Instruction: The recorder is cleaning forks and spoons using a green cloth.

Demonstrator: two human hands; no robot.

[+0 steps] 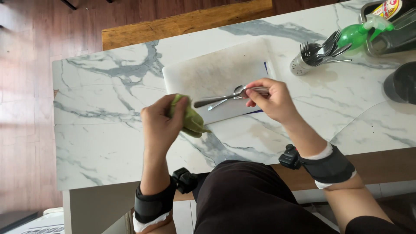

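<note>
Dark trousers (247, 199) fill the near edge, with a strapped wrist on either side. Left of centre, the left hand (161, 122) is closed around a bunched green cloth (189, 118), just short of the tips of the cutlery (225, 98). Those few pieces, a spoon among them, are pinched by their handles in the right hand (272, 100) above a white cutting board (216, 73). Far right, a perforated holder (303, 63) lies tipped, still full of forks, so most wiping looks undone.
</note>
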